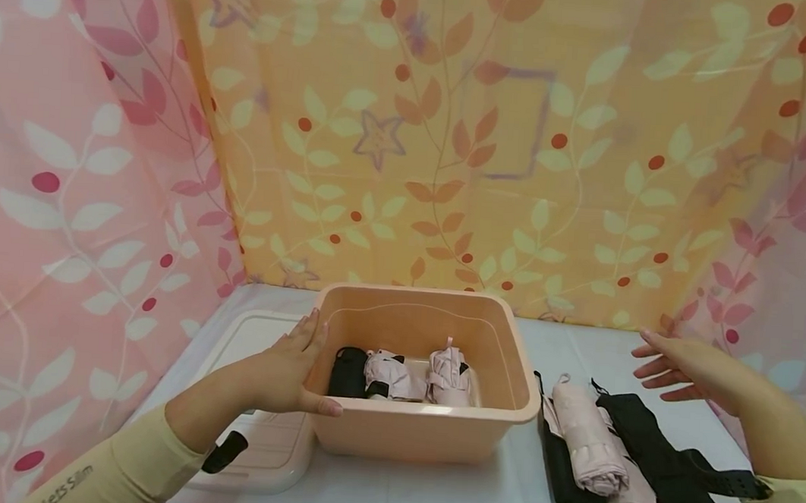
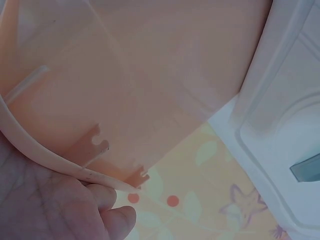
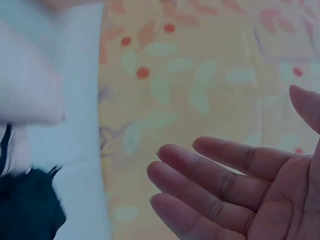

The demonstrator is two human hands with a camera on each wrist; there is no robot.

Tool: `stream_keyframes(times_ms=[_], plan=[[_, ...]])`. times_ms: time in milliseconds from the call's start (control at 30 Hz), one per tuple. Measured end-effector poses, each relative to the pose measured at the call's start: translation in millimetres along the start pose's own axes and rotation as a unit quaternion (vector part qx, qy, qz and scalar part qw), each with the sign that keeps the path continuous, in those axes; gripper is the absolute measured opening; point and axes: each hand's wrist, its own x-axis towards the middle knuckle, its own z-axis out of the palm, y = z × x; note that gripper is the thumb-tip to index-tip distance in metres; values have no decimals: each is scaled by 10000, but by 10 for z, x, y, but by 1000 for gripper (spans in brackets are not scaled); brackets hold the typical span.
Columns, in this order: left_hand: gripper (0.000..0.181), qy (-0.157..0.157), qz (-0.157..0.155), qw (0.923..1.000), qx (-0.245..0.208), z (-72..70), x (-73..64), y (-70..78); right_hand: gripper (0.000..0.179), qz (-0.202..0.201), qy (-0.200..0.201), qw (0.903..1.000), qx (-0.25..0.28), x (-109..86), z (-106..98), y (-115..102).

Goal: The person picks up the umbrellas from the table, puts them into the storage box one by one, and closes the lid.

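A peach plastic bin (image 1: 421, 435) stands mid-table. My left hand (image 1: 284, 367) rests against its left rim with the fingers extended and the thumb along the front; the left wrist view shows the palm (image 2: 45, 205) touching the rim from outside. Inside the bin are a black folded umbrella (image 1: 349, 372) and pale pink folded umbrellas (image 1: 450, 375), their lower parts hidden by the front wall. My right hand (image 1: 698, 369) hovers, fingers spread and holding nothing, above right-side bundles: a rolled pink umbrella (image 1: 588, 436) and a black one (image 1: 659, 447).
A pale lid (image 1: 262, 457) lies on the white table (image 1: 424, 499) left of the bin, partly under my left arm. Another black item (image 1: 572, 481) and a second pink roll (image 1: 636, 499) lie among the right-hand bundles. Patterned curtains (image 1: 436, 132) enclose the back and sides.
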Motion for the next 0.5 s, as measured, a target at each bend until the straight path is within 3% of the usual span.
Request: stream_keyframes(times_ms=[300, 500], plan=[[128, 25, -81, 10000, -6, -14, 12, -5, 77, 585, 147, 9981, 124, 43, -155, 721], [128, -15, -149, 9999, -43, -15, 13, 9, 83, 933, 84, 9954, 181, 138, -131, 1101]])
